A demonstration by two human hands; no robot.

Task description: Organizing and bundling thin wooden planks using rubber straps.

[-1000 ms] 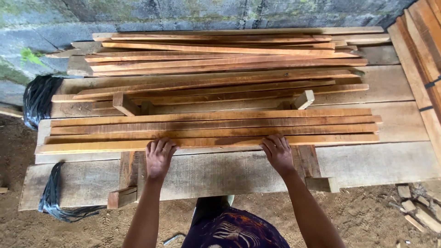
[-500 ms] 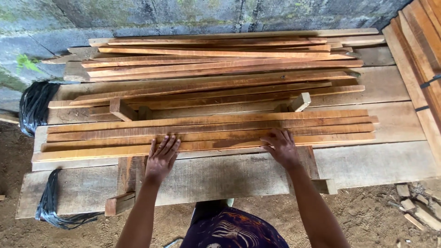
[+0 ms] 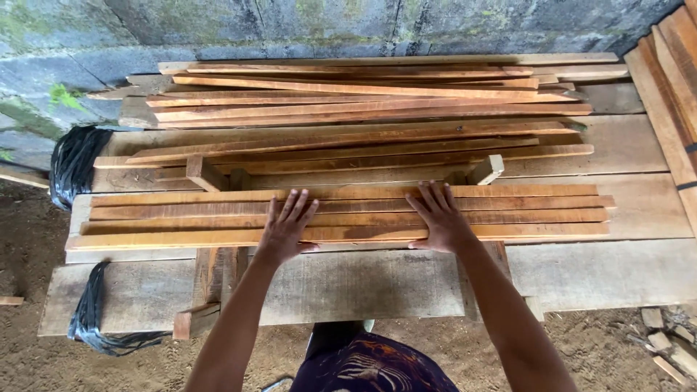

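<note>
Several broad grey planks make up the worktop [image 3: 363, 287], which spans nearly the whole view in front of a mossy stone wall [image 3: 327, 25]. Across its far half lies a loose pile of long reddish wooden slats [image 3: 377, 101], some crossing each other at slight angles, with more boards [image 3: 671, 94] leaning in at the right edge. Nearer the person, a tidier row of slats [image 3: 348, 214] lies side by side, lengthways across the worktop, raised on short wooden cross blocks [image 3: 205, 174] whose ends stick out behind and below it. Both hands rest flat on this near row, well apart from each other. The left hand [image 3: 284, 229] presses palm-down with its fingers [image 3: 294, 207] spread and straight, released rather than gripping, the tips reaching toward the far slat of the row. The right hand [image 3: 439, 218] lies the same way, its fingers [image 3: 428, 197] fanned out flat over the slats and closed around nothing. Black plastic sheeting [image 3: 72, 163] bunches at the left end of the worktop, and another strip [image 3: 91, 312] hangs off its near left corner. Small wood offcuts [image 3: 664, 341] lie on the dirt floor [image 3: 29, 254] at the lower right.
</note>
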